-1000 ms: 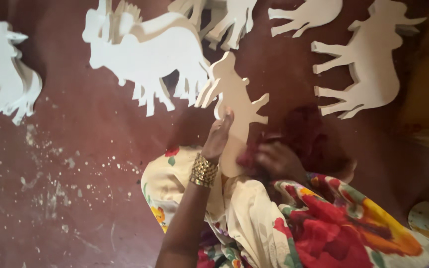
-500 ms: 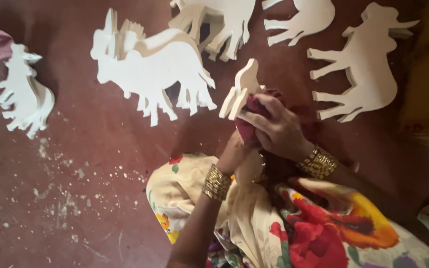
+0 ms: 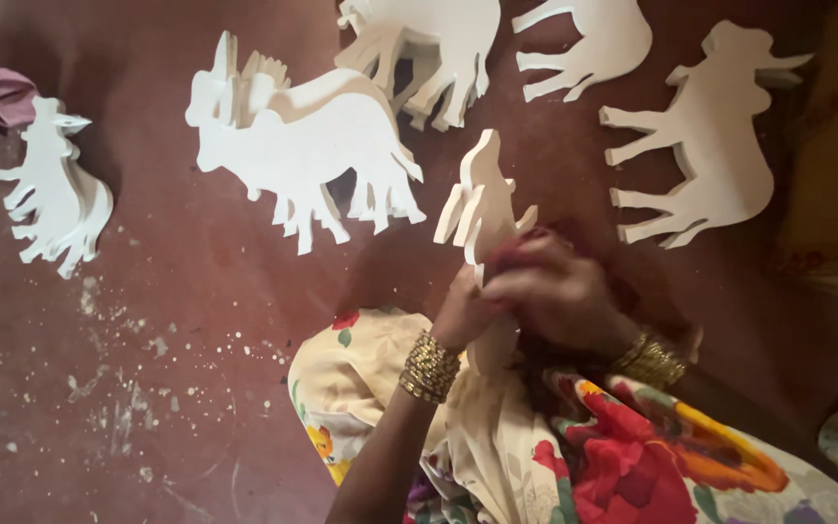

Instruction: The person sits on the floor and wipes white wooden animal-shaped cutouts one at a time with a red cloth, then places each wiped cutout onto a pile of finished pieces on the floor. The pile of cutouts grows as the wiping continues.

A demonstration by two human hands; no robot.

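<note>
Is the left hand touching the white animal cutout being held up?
Touching. The head view shows the left hand wrapped around the lower part of the white animal cutout.

No packages, labels, signs or screens show anywhere in this view — nothing boxed, wrapped, printed or lit. Nothing here carries a tag or sticker either — no surface in sight bears one.
</note>
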